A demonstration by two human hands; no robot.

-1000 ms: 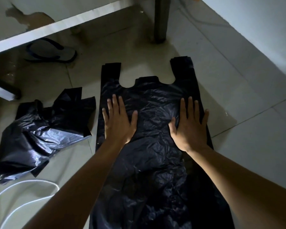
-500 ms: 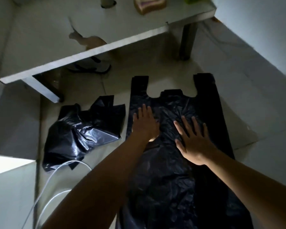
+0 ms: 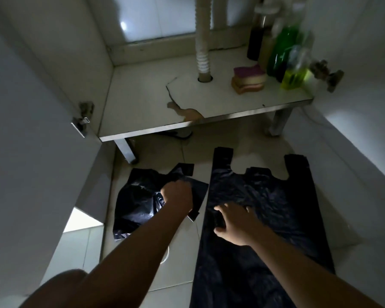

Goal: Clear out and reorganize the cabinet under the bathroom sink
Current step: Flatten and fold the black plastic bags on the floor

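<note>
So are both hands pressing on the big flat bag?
No: only the right hand rests on the flat bag; the left hand is on the crumpled bag beside it.

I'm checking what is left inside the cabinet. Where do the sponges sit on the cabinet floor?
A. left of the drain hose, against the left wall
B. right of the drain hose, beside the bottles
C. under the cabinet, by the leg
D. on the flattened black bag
B: the stacked sponges lie right of the drain hose, next to the bottles.

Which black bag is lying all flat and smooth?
The big black bag under the right hand, spread flat with both handles showing. The other bag, by the left hand, is crumpled.
</note>
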